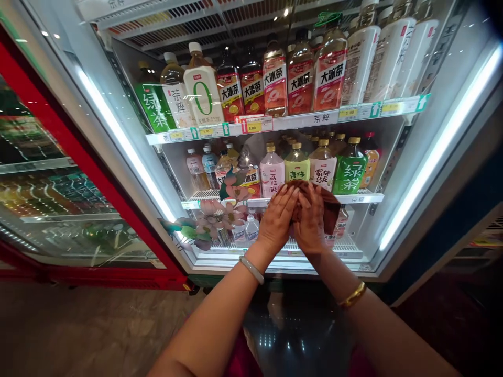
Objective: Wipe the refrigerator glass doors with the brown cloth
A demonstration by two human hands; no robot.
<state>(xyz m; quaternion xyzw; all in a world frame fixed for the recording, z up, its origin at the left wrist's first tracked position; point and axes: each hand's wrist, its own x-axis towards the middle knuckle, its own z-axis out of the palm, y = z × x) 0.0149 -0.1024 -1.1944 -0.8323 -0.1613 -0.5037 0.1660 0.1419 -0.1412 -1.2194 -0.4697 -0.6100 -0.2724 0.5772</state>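
So the brown cloth [331, 209] is under your left hand [277, 220] and right hand [310, 222] at the flowered fridge glass [220, 217], loose end jutting right, nearer your right, can't tell if either grip's closed.

The left arm [212, 319] and right arm [387, 319] slanted inward; the left hand [276, 220] and right hand [310, 220] lay close together, backs up, fingers [287, 198] pointing away.
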